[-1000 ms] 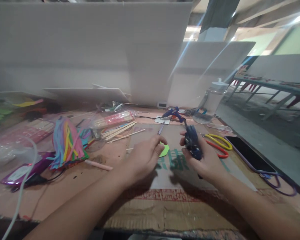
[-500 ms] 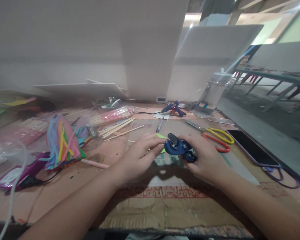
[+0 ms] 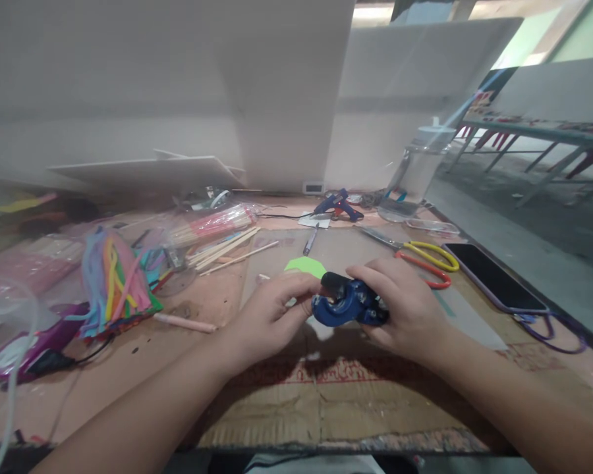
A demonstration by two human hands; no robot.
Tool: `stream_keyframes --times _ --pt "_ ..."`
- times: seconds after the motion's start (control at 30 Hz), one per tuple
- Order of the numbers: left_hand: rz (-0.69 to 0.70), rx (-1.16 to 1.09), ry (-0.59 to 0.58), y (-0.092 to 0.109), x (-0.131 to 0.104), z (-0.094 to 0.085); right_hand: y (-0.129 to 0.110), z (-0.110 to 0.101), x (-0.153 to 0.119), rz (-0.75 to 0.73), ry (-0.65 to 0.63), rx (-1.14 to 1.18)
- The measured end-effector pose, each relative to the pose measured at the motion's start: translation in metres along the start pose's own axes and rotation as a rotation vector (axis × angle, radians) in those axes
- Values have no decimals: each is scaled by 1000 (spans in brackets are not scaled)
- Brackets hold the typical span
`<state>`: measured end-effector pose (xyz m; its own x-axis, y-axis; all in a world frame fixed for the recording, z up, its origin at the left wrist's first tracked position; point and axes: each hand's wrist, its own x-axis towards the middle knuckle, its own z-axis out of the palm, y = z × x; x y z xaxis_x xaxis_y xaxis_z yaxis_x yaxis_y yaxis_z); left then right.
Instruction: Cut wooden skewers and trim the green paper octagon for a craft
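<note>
In my right hand (image 3: 400, 299) is a blue tool (image 3: 338, 309) with a curved, C-shaped front and a dark upper piece; I cannot make out its exact kind. My fingers wrap round its right end. My left hand (image 3: 281, 306) is closed in a pinch at the tool's left end. Whatever lies between those fingertips is hidden, though a small whitish bit shows by them. Just beyond both hands, a bright green paper piece (image 3: 305, 265) lies on the work sheet (image 3: 271, 257), with a pen (image 3: 311, 240) behind it.
Scissors (image 3: 427, 257) and a phone (image 3: 497, 276) lie to the right, near a water bottle (image 3: 412, 174). At the back is a blue glue gun (image 3: 338, 205). Wooden sticks (image 3: 227, 253), colourful pipe cleaners (image 3: 121, 280) and a purple glue gun-like tool (image 3: 34, 345) lie left.
The blue tool has tilted and shifted slightly down and left. Its dark upper piece sits lower, nearer the curved front. More of the green paper shows. The camera view has moved a little.
</note>
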<state>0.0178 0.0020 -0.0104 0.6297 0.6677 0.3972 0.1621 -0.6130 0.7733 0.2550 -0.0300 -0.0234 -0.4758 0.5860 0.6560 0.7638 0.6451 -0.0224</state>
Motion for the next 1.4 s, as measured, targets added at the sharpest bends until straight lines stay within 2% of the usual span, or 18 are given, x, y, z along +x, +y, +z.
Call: stream_keyframes --times 0.47,0.9,1.23,1.33,1.4 --pt "201 87 -16 0 2 -7 -5 -3 3 -72 12 -44" --pt "263 143 -74 1 3 -11 -4 -5 -1 -115 -26 -97" --pt "244 171 -75 2 3 -10 -5 -5 -2 -100 -26 -103" --pt "135 209 11 -3 5 -13 4 -3 0 8 23 -47" --pt "-5 227 128 -7 7 -20 19 -3 0 167 28 -18"
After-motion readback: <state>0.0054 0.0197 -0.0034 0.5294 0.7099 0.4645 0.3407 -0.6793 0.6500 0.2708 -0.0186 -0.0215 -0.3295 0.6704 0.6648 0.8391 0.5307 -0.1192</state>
